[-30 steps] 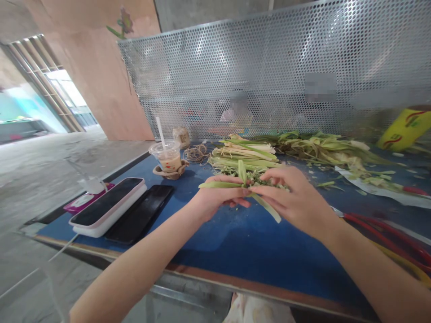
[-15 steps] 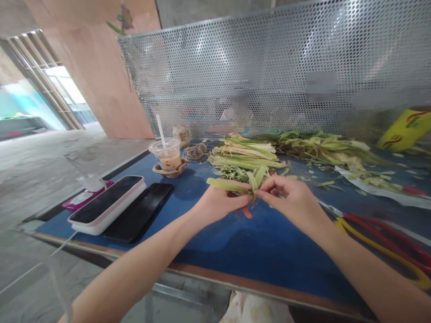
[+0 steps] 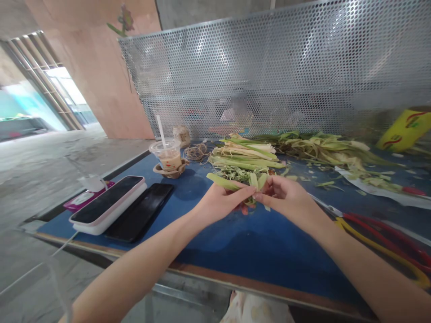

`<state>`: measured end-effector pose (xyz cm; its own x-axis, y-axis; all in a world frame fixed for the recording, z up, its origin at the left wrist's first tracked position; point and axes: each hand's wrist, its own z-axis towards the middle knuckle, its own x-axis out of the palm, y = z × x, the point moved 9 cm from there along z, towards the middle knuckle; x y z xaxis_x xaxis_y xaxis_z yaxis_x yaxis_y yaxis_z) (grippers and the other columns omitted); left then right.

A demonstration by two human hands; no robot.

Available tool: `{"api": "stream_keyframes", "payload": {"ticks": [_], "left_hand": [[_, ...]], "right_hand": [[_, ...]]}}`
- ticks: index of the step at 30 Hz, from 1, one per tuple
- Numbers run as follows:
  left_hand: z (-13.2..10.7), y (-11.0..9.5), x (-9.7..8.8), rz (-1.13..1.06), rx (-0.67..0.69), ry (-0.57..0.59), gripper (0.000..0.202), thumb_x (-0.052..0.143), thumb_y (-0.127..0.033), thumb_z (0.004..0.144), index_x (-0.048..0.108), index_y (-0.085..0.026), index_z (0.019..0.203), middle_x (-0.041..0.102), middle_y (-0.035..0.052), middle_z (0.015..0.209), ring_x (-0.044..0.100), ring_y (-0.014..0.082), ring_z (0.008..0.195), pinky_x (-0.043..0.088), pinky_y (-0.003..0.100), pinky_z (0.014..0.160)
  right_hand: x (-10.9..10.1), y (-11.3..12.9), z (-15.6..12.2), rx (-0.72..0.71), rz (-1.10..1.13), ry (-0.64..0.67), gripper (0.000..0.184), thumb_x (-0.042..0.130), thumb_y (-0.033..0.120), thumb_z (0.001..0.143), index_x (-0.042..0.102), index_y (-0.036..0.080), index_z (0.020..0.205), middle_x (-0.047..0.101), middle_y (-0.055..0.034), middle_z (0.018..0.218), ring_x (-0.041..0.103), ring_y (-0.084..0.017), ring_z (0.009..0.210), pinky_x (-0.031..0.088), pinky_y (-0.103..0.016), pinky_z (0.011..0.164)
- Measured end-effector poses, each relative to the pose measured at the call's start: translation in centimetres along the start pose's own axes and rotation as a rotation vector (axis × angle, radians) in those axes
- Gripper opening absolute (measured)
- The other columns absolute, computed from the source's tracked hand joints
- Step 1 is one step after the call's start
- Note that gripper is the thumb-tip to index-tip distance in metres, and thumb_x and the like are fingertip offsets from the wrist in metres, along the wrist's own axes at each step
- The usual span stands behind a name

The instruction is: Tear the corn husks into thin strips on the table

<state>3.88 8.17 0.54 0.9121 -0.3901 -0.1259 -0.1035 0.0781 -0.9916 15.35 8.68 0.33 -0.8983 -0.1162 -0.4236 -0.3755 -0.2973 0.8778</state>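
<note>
My left hand [image 3: 220,202] and my right hand [image 3: 286,197] meet above the blue table [image 3: 256,242], fingers pinched on a folded green leaf strip [image 3: 232,183]. One end of the strip sticks out to the left past my left thumb; short folded ends stand up between the two hands. Just behind them lies a bundle of green and pale leaf strips [image 3: 247,157]. A larger heap of leaf scraps [image 3: 323,150] is spread further right.
A lidded drink cup with a straw [image 3: 167,156], a coil of twine [image 3: 196,152], a phone on a white case [image 3: 107,204] and a black phone [image 3: 141,215] lie at left. Red- and yellow-handled tools [image 3: 377,229] lie right. A perforated metal screen [image 3: 269,76] stands behind.
The long strip end that hung down toward me has been folded in. Both hands have drawn closer together and slightly further from me, and the strip is now a tighter fold.
</note>
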Motion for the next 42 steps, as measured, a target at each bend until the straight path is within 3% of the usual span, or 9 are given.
{"api": "stream_keyframes", "payload": {"ticks": [4,10,13,18,22,28,33,39,42], "left_hand": [[0.1,-0.1,0.1,-0.009,0.024,0.014,0.025,0.054,-0.029,0.078,0.060,-0.011,0.062,0.060,-0.0002,0.059,0.051,0.0044,0.043,0.033,0.018,0.042],[0.2,0.1,0.1,-0.025,0.010,0.025,0.023,0.054,-0.029,0.077,0.062,-0.010,0.067,0.061,0.0013,0.058,0.051,0.0047,0.042,0.035,0.017,0.042],[0.2,0.0,0.6,-0.013,0.021,0.073,0.019,0.055,-0.026,0.075,0.060,-0.011,0.065,0.060,0.0001,0.057,0.051,0.0044,0.043,0.036,0.016,0.043],[-0.1,0.2,1.3,-0.008,-0.026,0.129,0.013,0.054,-0.017,0.070,0.055,-0.012,0.058,0.052,-0.0029,0.049,0.047,0.0050,0.042,0.035,0.017,0.043],[-0.7,0.0,2.1,-0.207,-0.064,0.266,0.011,0.055,-0.019,0.064,0.057,-0.011,0.056,0.056,0.0019,0.056,0.047,0.0080,0.045,0.037,0.023,0.046],[-0.9,-0.1,2.3,-0.058,-0.033,0.329,0.027,0.053,-0.034,0.077,0.055,-0.011,0.063,0.053,0.0016,0.061,0.047,0.0078,0.048,0.038,0.024,0.049],[-0.9,-0.8,2.7,0.101,0.051,0.347,0.031,0.041,-0.036,0.085,0.054,-0.012,0.070,0.051,0.0009,0.063,0.044,0.0069,0.049,0.038,0.022,0.051],[-1.4,-1.3,3.1,0.279,0.133,0.396,0.032,0.036,-0.031,0.087,0.048,-0.013,0.063,0.045,-0.0024,0.054,0.044,0.0072,0.052,0.037,0.021,0.055],[-1.5,-1.1,3.2,0.353,0.144,0.407,0.028,0.038,-0.027,0.086,0.051,-0.012,0.067,0.047,-0.0025,0.058,0.043,0.0060,0.052,0.038,0.019,0.054]], "right_hand": [[-0.8,1.6,-0.4,-0.136,0.077,-0.084,0.021,0.060,0.036,0.073,0.060,0.020,0.086,0.063,-0.0034,0.079,0.058,-0.015,0.068,0.047,-0.027,0.056],[-2.9,5.4,-2.7,-0.465,-0.160,-0.393,0.005,0.060,0.022,0.074,0.063,0.023,0.070,0.064,-0.0023,0.076,0.060,-0.017,0.074,0.049,-0.030,0.065],[-1.8,7.4,-3.8,-0.657,-0.352,-0.386,0.011,0.057,0.017,0.077,0.064,0.024,0.074,0.067,-0.0021,0.076,0.062,-0.017,0.073,0.049,-0.031,0.070],[-0.7,7.9,-4.3,-0.767,-0.475,-0.320,0.015,0.056,0.014,0.078,0.061,0.025,0.087,0.067,-0.0012,0.078,0.061,-0.015,0.074,0.049,-0.029,0.069],[0.0,8.3,-5.0,-0.912,-0.528,-0.236,0.017,0.055,0.010,0.078,0.060,0.023,0.087,0.067,-0.0017,0.081,0.059,-0.014,0.075,0.048,-0.029,0.072],[0.1,7.6,-4.1,-0.798,-0.544,-0.209,0.015,0.051,0.012,0.081,0.061,0.023,0.081,0.065,-0.0020,0.079,0.059,-0.013,0.072,0.048,-0.025,0.065],[-1.5,5.7,-2.4,-0.515,-0.365,-0.244,0.013,0.060,0.021,0.075,0.058,0.022,0.087,0.061,0.0004,0.074,0.052,-0.010,0.055,0.046,-0.023,0.054],[-0.1,3.9,-1.2,-0.318,-0.100,0.100,0.035,0.051,0.033,0.081,0.052,0.025,0.116,0.059,-0.0058,0.112,0.056,-0.019,0.096,0.048,-0.032,0.076],[-0.5,4.1,-1.4,-0.298,-0.036,0.065,0.036,0.052,0.037,0.081,0.054,0.026,0.115,0.060,-0.0064,0.111,0.057,-0.021,0.096,0.048,-0.033,0.076]]}}
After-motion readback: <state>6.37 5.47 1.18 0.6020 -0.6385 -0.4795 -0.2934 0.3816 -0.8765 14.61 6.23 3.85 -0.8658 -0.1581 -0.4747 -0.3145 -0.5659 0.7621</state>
